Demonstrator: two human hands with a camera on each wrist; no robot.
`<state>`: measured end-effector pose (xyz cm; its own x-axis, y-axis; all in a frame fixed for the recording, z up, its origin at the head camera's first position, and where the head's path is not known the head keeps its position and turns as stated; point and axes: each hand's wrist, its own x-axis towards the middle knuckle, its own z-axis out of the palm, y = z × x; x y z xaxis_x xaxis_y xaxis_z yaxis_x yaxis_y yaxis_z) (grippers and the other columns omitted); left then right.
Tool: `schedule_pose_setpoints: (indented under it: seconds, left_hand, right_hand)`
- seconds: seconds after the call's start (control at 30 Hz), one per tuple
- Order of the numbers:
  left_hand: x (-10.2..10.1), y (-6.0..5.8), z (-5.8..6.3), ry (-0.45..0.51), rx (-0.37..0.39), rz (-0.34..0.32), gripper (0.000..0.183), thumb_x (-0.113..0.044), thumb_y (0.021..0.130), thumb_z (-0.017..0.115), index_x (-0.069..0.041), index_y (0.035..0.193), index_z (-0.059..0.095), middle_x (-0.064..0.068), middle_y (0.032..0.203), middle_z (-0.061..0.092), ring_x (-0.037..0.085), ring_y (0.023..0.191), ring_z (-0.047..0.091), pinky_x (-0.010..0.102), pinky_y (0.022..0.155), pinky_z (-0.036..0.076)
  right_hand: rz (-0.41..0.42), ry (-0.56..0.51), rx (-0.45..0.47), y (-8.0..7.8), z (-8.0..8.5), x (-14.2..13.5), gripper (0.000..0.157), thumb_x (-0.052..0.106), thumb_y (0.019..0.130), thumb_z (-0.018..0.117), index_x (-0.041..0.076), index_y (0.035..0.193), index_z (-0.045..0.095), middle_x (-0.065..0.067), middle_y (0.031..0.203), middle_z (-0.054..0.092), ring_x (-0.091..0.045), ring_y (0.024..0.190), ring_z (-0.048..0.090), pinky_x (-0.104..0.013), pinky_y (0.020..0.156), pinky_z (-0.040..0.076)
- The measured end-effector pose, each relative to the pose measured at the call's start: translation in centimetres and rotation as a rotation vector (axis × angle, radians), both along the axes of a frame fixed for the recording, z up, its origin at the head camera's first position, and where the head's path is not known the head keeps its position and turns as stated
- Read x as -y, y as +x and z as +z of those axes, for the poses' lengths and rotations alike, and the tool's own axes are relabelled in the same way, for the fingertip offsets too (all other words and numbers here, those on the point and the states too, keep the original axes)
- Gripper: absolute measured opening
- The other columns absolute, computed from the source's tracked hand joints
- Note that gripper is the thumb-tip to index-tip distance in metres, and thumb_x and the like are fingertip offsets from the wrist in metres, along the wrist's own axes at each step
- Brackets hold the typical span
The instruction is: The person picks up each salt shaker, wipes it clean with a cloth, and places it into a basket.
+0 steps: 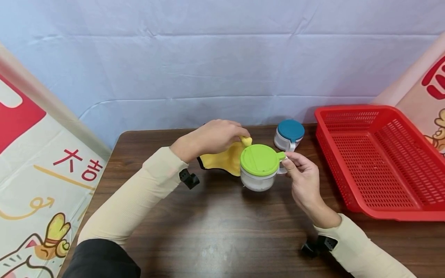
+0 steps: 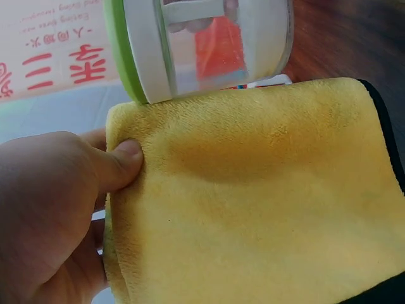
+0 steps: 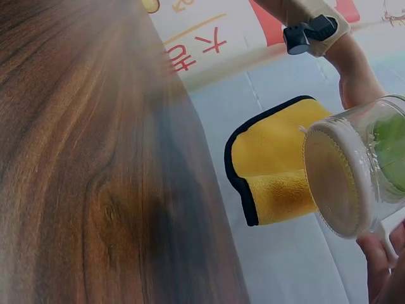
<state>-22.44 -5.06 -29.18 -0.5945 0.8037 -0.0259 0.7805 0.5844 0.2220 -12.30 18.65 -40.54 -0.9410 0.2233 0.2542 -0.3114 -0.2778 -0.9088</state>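
My right hand (image 1: 306,181) grips the handle of a clear jar (image 1: 258,182) with a green lid (image 1: 260,160), held up above the table. A yellow cloth (image 2: 266,190) with black edging hangs from my left hand (image 1: 217,136), pinched between thumb and fingers at its folded edge. In the left wrist view the cloth's top edge lies right against the jar's side, just below the lid; whether they press together I cannot tell. From the right wrist view, the jar's round base (image 3: 330,183) faces the camera, and the cloth is behind it.
A second clear jar with a blue lid (image 1: 291,129) stands at the table's back edge. Right of it sits a red plastic basket (image 1: 361,216) with slotted walls. A pale curtain (image 1: 222,69) hangs behind the brown wooden table (image 1: 208,231).
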Motion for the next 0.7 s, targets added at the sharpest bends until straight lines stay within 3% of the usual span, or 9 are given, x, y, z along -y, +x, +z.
schedule_pose_setpoints:
  seconds: [0.4,0.7]
  left_hand:
    - [0.36,0.00,-0.25,0.000,0.010,0.007,0.030,-0.007,0.105,0.055,-0.016,0.130,0.069,0.001,0.126,0.067,0.020,0.120,0.062,0.039,0.103,0.048]
    - [0.69,0.31,-0.69,-0.007,-0.049,0.028,0.037,-0.004,0.105,0.048,-0.025,0.126,0.071,-0.004,0.110,0.065,0.015,0.102,0.063,0.040,0.081,0.054]
  right_hand:
    - [-0.032,-0.056,-0.013,-0.37,0.05,-0.19,0.026,-0.012,0.094,0.062,0.009,0.097,0.077,-0.001,0.085,0.075,-0.008,0.074,0.068,-0.017,0.059,0.051]
    - [-0.030,-0.093,-0.007,-0.57,0.06,-0.42,0.026,-0.013,0.095,0.061,0.007,0.097,0.077,-0.002,0.086,0.075,-0.008,0.075,0.069,-0.018,0.061,0.055]
